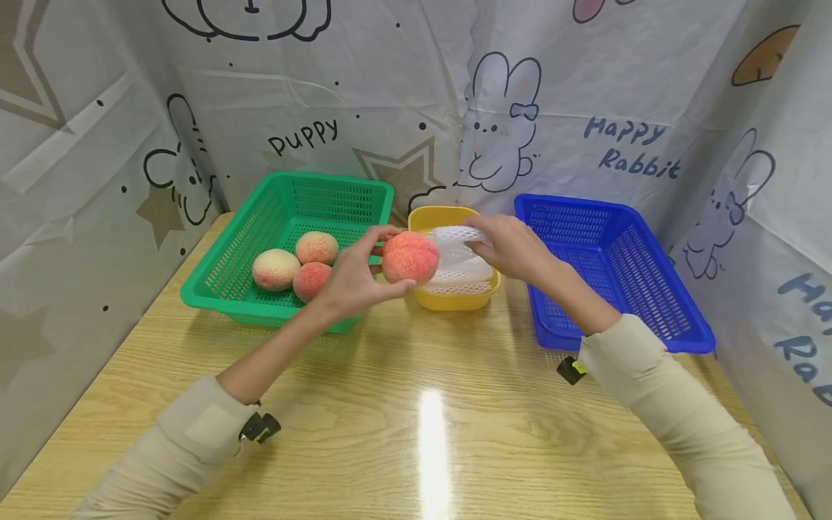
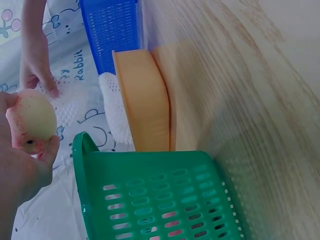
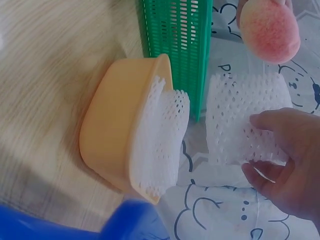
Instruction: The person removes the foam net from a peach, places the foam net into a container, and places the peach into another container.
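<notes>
My left hand [image 1: 354, 282] holds a pink-red peach [image 1: 411, 258] between thumb and fingers, raised in front of the yellow basket [image 1: 448, 300]. In the left wrist view the same peach [image 2: 37, 120] shows a pale yellow side with red speckles. A white foam net sleeve [image 3: 235, 115] is pinched in my right hand [image 1: 513, 248], above the yellow basket and apart from the peach. More white foam nets [image 3: 162, 140] lie in that basket. Three peaches, one of them a pale yellow peach [image 1: 275, 269], rest in the green basket [image 1: 201, 297], partly behind my left hand.
To the right stands a blue plastic basket [image 1: 672, 339], partly behind my right forearm. All the baskets sit on a wood-grain table [image 1: 364, 433]. A white printed cloth [image 1: 390, 94] hangs behind and at both sides.
</notes>
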Tool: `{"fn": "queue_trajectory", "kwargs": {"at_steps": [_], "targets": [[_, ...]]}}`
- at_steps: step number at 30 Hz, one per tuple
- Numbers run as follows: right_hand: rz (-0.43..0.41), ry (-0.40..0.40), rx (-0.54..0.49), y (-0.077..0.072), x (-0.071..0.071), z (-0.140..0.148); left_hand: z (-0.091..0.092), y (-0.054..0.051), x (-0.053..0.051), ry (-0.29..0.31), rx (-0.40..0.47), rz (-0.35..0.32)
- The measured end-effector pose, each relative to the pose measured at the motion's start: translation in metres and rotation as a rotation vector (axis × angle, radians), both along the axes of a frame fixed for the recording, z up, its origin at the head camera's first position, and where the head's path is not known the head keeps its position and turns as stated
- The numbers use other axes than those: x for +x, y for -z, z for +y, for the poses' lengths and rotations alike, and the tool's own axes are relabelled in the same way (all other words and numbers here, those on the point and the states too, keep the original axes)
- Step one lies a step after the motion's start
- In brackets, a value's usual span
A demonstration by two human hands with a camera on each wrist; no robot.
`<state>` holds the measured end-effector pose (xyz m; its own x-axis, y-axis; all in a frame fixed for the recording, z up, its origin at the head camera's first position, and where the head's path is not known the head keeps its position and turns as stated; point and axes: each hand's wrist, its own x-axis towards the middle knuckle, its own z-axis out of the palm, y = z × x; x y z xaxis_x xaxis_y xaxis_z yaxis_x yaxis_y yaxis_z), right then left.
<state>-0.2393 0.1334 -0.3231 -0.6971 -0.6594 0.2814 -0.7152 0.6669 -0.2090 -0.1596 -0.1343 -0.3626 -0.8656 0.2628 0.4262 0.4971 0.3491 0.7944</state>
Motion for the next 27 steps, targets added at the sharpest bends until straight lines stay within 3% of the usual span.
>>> {"fn": "queue_trajectory", "kwargs": {"at_steps": [12,21,27], "targets": [[0.078,0.033,0.039,-0.007,-0.024,-0.004,-0.009,-0.002,0.002,-0.01,0.026,0.011],[0.047,0.06,0.027,-0.012,-0.042,-0.012,-0.013,-0.004,0.002,-0.008,0.042,0.004],[0.046,0.094,0.075,-0.008,-0.053,-0.02,-0.014,-0.006,0.003,-0.005,0.044,-0.015]]}}
